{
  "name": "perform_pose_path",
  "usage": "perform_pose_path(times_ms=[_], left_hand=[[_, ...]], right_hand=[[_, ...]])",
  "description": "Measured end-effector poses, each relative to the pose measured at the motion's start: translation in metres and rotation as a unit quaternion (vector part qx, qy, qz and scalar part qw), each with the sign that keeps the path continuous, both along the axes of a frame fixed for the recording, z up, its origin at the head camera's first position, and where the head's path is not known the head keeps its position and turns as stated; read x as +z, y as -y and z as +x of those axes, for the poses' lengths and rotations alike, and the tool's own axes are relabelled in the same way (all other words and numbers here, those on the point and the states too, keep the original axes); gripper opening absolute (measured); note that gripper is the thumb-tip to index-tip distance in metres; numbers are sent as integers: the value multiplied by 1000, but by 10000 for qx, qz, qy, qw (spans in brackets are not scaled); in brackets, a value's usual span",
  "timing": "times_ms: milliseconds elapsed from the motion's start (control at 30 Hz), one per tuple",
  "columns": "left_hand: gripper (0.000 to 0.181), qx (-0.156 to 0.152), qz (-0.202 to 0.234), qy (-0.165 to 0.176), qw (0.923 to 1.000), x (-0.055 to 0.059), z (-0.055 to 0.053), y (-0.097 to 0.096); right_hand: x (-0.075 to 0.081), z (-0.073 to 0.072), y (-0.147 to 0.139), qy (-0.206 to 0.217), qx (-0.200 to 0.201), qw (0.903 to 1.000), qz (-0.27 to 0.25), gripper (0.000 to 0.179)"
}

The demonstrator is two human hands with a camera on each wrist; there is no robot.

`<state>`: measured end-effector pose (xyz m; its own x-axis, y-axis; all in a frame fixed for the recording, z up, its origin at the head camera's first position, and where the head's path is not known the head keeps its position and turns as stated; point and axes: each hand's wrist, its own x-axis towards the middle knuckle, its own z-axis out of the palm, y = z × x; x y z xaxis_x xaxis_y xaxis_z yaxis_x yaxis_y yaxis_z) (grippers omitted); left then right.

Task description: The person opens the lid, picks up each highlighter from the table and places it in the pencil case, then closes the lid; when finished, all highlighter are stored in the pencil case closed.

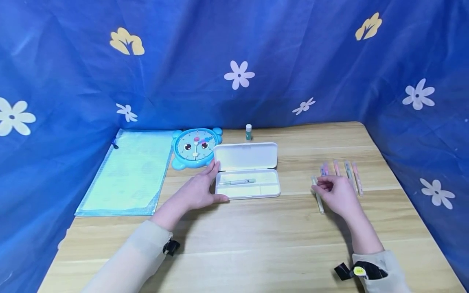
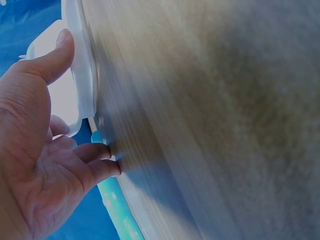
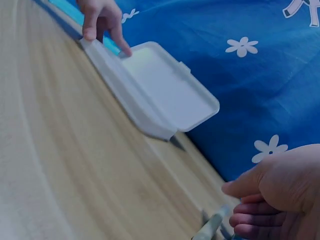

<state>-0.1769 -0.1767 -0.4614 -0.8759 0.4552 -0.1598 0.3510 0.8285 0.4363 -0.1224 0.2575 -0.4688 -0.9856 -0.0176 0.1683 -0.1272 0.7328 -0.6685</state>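
Observation:
A white pencil case (image 1: 269, 190) lies with its lid (image 1: 245, 156) raised and one pale green pen (image 1: 239, 182) inside. At its left end my left hand (image 1: 199, 189) holds it, thumb on the front corner, index finger by the lid; the thumb bends over the rim in the left wrist view. Over on the right, my right hand (image 1: 338, 195) is low over a pale pen (image 1: 320, 203), thumb and index fingertips right at its upper end. In the right wrist view, that pen (image 3: 212, 227) shows below the thumb, with a gap between thumb and fingers.
Several pink, blue and green pens (image 1: 357, 179) lie behind and beside the right hand. A glue stick (image 1: 248, 132) stands behind the case. A blue toy clock (image 1: 196, 148) and a zip document pouch (image 1: 126, 175) lie left. A blue curtain (image 1: 271, 49) borders the table.

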Motion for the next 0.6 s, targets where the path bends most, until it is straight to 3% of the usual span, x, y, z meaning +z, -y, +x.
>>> perform_pose_path(times_ms=[300, 600], left_hand=[[127, 43, -24, 23, 10000, 2, 0, 1], [127, 37, -62, 64, 10000, 2, 1, -1]], right_hand=[[-4, 3, 4, 143, -123, 9986, 502, 22], [-8, -1, 5, 277, -192, 9974, 635, 16]])
